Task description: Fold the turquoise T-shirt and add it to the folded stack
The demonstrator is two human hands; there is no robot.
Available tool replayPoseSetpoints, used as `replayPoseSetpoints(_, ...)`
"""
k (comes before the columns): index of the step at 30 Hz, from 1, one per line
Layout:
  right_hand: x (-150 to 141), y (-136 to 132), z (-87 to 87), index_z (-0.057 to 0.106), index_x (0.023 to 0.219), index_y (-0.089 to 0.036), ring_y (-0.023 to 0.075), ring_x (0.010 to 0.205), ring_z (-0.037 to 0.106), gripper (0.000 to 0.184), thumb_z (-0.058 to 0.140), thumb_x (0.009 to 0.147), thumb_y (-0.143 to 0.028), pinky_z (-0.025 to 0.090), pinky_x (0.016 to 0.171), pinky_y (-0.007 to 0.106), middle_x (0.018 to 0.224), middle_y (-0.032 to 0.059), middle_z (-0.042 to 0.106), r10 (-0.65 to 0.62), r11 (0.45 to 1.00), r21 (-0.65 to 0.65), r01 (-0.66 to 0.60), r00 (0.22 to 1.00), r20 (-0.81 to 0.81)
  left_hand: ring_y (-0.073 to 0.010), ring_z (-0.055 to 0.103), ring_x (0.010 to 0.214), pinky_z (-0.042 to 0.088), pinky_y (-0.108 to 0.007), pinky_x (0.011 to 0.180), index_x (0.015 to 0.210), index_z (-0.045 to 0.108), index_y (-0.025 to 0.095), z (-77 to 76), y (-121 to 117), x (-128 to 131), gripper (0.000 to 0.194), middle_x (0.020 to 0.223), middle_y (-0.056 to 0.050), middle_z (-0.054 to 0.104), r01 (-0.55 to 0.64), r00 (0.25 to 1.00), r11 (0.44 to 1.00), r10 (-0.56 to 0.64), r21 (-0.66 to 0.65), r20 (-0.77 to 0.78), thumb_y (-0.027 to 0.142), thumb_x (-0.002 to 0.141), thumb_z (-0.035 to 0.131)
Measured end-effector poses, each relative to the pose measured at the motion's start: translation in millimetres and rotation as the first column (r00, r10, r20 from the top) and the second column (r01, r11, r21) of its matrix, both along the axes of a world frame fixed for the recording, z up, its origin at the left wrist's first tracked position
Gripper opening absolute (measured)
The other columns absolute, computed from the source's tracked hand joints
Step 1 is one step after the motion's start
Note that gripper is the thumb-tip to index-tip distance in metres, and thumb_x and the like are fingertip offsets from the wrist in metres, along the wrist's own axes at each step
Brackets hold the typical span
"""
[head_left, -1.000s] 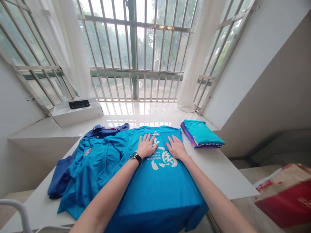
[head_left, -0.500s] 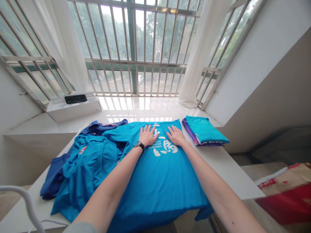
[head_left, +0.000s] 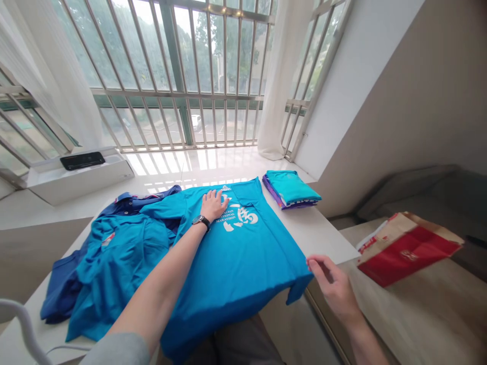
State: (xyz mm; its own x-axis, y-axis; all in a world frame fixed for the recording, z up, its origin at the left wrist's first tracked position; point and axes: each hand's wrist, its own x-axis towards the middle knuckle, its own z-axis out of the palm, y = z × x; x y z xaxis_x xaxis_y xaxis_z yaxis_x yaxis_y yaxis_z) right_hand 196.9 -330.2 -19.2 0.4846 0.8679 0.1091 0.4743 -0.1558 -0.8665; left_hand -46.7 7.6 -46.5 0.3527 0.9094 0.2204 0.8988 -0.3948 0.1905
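Note:
A bright blue T-shirt [head_left: 243,253] with white print lies spread over the white table [head_left: 323,233], its lower part hanging off the near edge. My left hand [head_left: 213,204], a watch on its wrist, rests flat with fingers spread on the shirt near the collar. My right hand [head_left: 330,282] is at the table's near right corner, fingers loosely curled, with the fingertips at the shirt's right hem corner [head_left: 302,276]. No cloth is plainly gripped in it.
A heap of blue garments [head_left: 110,248] lies on the left of the table. A folded teal and purple stack [head_left: 289,188] sits at the back right. A white box [head_left: 76,175] stands on the sill. A red and brown paper bag [head_left: 407,248] lies on the right.
My right hand left the shirt's chest and came back down to its right hem corner. My left hand stayed flat near the collar. The view turned to the right.

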Motion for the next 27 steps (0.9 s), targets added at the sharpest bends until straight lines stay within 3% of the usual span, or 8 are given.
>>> replayPoseSetpoints(4,-29,-54,-44.7,0.067,0.087,-0.031,0.0294,0.08,0.069,0.032,0.055,0.083,-0.06,0.058,0.072,0.043,0.093,0.0087,0.073,-0.073,0.995,-0.07,0.071,0.997,-0.033,-0.0331,0.027,0.143,0.016,-0.05,0.117,0.143,0.043,0.016,10.4,-14,5,0.053,0.151,-0.016,0.039,-0.014,1.0,0.996,0.013,0.085,0.009,0.044,0.097,0.038)
replayPoseSetpoints(9,-54,-62,-86.3,0.062,0.086,-0.031,0.0315,0.078,0.07,0.035,0.05,0.082,-0.064,0.06,0.069,0.045,0.086,0.0095,0.072,-0.106,0.989,-0.116,0.092,0.987,-0.124,-0.0355,0.025,0.144,0.022,-0.053,0.116,0.139,0.048,0.017,37.7,-56,26,0.051,0.154,-0.016,0.036,0.0,0.993,0.997,-0.01,0.081,0.117,0.035,0.091,0.052)
replayPoseSetpoints(12,-58,-61,-91.7,0.055,0.084,-0.031,0.0311,0.077,0.067,0.032,0.048,0.083,-0.063,0.058,0.069,0.046,0.083,0.0099,0.068,-0.173,0.979,-0.11,0.171,0.985,-0.002,-0.0292,0.042,0.135,0.033,-0.045,0.113,0.128,0.057,0.022,58.2,-112,34,0.039,0.14,-0.01,0.054,0.204,0.919,0.977,-0.169,-0.062,0.355,0.035,0.091,0.055)
replayPoseSetpoints(14,-57,-60,-89.8,0.052,0.082,-0.032,0.0319,0.077,0.065,0.03,0.047,0.084,-0.061,0.056,0.069,0.047,0.083,0.0111,0.064,-0.208,0.967,-0.11,0.228,0.963,0.174,-0.0229,0.057,0.12,0.045,-0.035,0.104,0.121,0.061,0.025,65.6,-165,31,0.031,0.127,-0.007,0.064,0.42,0.78,0.882,-0.231,-0.213,0.581,0.034,0.092,0.053)
replayPoseSetpoints(18,-56,-50,-86.8,0.054,0.086,-0.032,0.0329,0.081,0.065,0.029,0.046,0.086,-0.06,0.052,0.065,0.044,0.088,0.0124,0.064,-0.204,0.965,-0.072,0.253,0.892,0.404,-0.0202,0.064,0.105,0.053,-0.028,0.091,0.105,0.07,0.025,49.8,-273,23,0.021,0.112,-0.005,0.071,0.709,0.565,0.56,-0.089,-0.428,0.82,0.035,0.091,0.057)
replayPoseSetpoints(19,-55,-46,-87.2,0.054,0.085,-0.031,0.0316,0.078,0.066,0.031,0.047,0.086,-0.061,0.05,0.061,0.042,0.087,0.0114,0.065,-0.189,0.968,-0.068,0.242,0.88,0.435,-0.0205,0.065,0.105,0.053,-0.029,0.09,0.105,0.07,0.024,41.0,-293,22,0.021,0.112,-0.005,0.071,0.727,0.538,0.521,-0.028,-0.448,0.842,0.032,0.089,0.058)
replayPoseSetpoints(23,-51,-34,-90.9,0.055,0.079,-0.026,0.0243,0.064,0.065,0.042,0.045,0.087,-0.065,0.042,0.05,0.032,0.078,0.0053,0.066,-0.173,0.973,-0.039,0.229,0.826,0.536,-0.0214,0.063,0.104,0.05,-0.032,0.092,0.11,0.066,0.017,12.7,-327,25,0.026,0.113,-0.007,0.069,0.665,0.547,0.56,0.085,-0.494,0.833,0.023,0.085,0.059)
replayPoseSetpoints(27,-45,-29,-92.8,0.057,0.079,-0.024,0.0202,0.062,0.064,0.037,0.046,0.091,-0.057,0.038,0.049,0.028,0.075,0.0028,0.065,-0.196,0.974,0.036,0.222,0.761,0.619,-0.0216,0.061,0.105,0.047,-0.032,0.093,0.11,0.068,0.02,14.1,-323,24,0.028,0.113,-0.005,0.067,0.664,0.637,0.55,-0.062,-0.506,0.769,0.022,0.083,0.061)
